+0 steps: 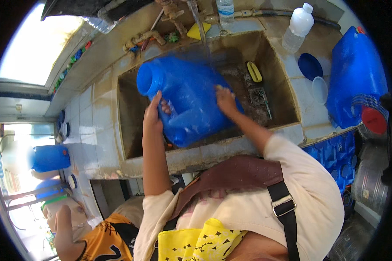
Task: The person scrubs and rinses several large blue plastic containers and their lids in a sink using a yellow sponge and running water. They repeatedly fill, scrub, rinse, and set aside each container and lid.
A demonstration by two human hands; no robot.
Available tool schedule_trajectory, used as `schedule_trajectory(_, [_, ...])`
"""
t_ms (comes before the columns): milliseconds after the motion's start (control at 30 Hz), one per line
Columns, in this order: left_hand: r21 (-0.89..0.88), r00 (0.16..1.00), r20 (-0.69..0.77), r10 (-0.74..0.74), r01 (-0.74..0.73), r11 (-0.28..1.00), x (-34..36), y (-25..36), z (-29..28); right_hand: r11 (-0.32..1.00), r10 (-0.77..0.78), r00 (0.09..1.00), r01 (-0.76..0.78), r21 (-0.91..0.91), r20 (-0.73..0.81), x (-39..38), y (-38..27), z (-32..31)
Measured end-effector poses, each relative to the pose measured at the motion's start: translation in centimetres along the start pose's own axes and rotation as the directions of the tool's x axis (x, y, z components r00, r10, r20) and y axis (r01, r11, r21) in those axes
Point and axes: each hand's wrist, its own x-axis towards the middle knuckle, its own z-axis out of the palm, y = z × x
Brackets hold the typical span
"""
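Observation:
A large blue plastic jug (189,108) lies tilted over the stained sink (272,56), its open round mouth toward the upper left. My left hand (157,111) is closed on the jug's handle, just below the mouth. My right hand (225,102) is closed against the jug's right side, on something small that I cannot make out. A metal faucet (196,19) stands above the jug, with a thin stream below it. A pale yellow oblong item (254,71) and a greenish thin item (265,104) lie in the sink, right of the jug.
At right stand another blue jug (353,69), a bottle (298,26), a blue lid (309,65) and a cup (319,90). A yellow sponge (198,31) sits behind the sink. A blue container (50,157) is at left; a co-worker in orange (98,241) is at lower left.

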Motion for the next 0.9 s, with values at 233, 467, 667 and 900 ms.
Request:
schedule_trajectory(233, [-0.199, 0.952, -0.301, 0.051, -0.115, 0.973, -1.1, -1.7, -2.2, 0.902, -0.306, 0.943, 0.243, 0.358, 0.130, 2.5, 1.4, 4.6])
schedule_trajectory(467, [0.800, 0.748, 0.581, 0.320, -0.451, -0.397, -5.7, -0.2, -2.7, 0.945, -0.043, 0.955, 0.134, -0.297, 0.293, 7.9, 15.0, 4.3])
schedule_trajectory(667, [0.222, 0.304, 0.953, -0.022, -0.742, -0.633, 3.4, -0.3, 11.4, 0.975, 0.117, 0.938, -0.171, 0.142, 0.328, 10.2, 15.4, -2.8])
schedule_trajectory(900, [0.378, 0.532, 0.846, -0.040, -0.651, -0.658, 10.0, -2.3, 23.8, 0.442, 0.007, 0.993, -0.108, 0.891, 0.117, 5.8, 7.4, -15.5])
